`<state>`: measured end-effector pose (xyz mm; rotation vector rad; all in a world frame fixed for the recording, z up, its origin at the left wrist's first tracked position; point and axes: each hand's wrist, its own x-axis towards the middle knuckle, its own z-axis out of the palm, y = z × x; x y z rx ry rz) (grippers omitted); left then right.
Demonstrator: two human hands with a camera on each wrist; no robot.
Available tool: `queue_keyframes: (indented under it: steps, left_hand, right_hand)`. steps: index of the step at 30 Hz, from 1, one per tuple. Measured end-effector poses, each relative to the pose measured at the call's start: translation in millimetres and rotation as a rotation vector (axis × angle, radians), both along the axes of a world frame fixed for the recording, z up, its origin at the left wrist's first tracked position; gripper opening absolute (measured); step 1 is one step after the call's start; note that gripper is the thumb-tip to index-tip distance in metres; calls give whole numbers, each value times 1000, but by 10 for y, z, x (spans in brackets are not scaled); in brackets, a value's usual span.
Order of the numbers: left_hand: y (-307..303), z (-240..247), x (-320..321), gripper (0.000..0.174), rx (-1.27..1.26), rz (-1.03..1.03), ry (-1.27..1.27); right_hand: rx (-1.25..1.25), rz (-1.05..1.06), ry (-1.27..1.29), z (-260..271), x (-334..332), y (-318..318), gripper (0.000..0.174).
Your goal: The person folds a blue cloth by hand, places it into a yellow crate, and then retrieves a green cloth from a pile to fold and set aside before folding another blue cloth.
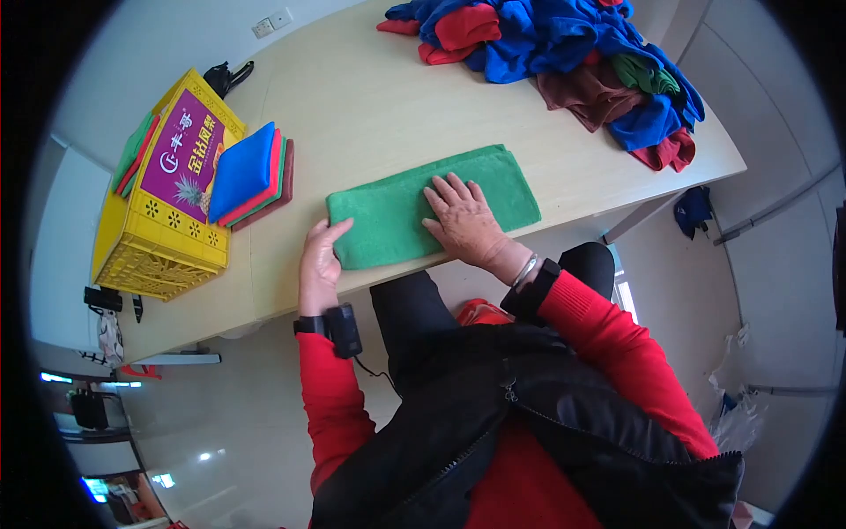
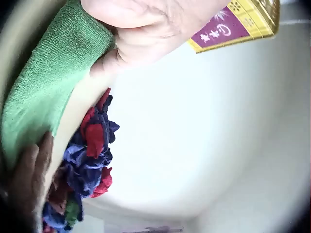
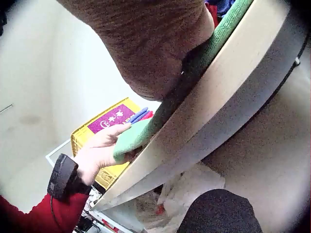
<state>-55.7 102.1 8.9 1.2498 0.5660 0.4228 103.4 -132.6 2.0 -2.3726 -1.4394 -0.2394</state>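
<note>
A green cloth (image 1: 397,212), folded into a long rectangle, lies along the table's front edge. At its left end the left hand (image 1: 322,260) grips it, thumb on top and the fingers under the edge; the right wrist view shows this left hand (image 3: 99,145) pinching the cloth's end. The right hand (image 1: 471,227) rests flat on the cloth, right of its middle, fingers spread. In the left wrist view, the cloth (image 2: 53,82) runs from the left hand (image 2: 146,29) toward the right hand (image 2: 31,179).
A yellow crate (image 1: 167,251) with a purple label stands at the table's left. Beside it lies a stack of folded cloths (image 1: 242,176), blue on top. Crumpled blue, red, brown and green cloths (image 1: 564,44) lie heaped at the back right. A black item (image 1: 227,79) sits behind the crate.
</note>
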Motion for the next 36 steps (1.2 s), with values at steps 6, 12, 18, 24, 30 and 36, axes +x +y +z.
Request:
queue_keyframes:
  steps: [6, 12, 18, 24, 30, 36]
  left_hand:
    - [-4, 243, -76, 40, 2, 60, -148]
    - [-24, 549, 19, 41, 40, 111, -245]
    - [-21, 817, 292, 42, -29, -22, -288]
    - [-247, 717, 942, 32, 238, -27, -115]
    - [-771, 331, 1701, 57, 650, -45, 31]
    - [-1141, 227, 1962, 67, 1097, -79, 408]
  right_hand:
    - [3, 41, 13, 6, -78, 128, 55]
    - [-1, 132, -39, 24, -156, 397, 49]
    - [6, 222, -20, 106, -256, 202, 46]
    - [119, 274, -22, 48, -527, -217, 41]
    - [128, 267, -77, -6, -536, -394, 35]
    - [-152, 332, -105, -49, -510, -435, 29]
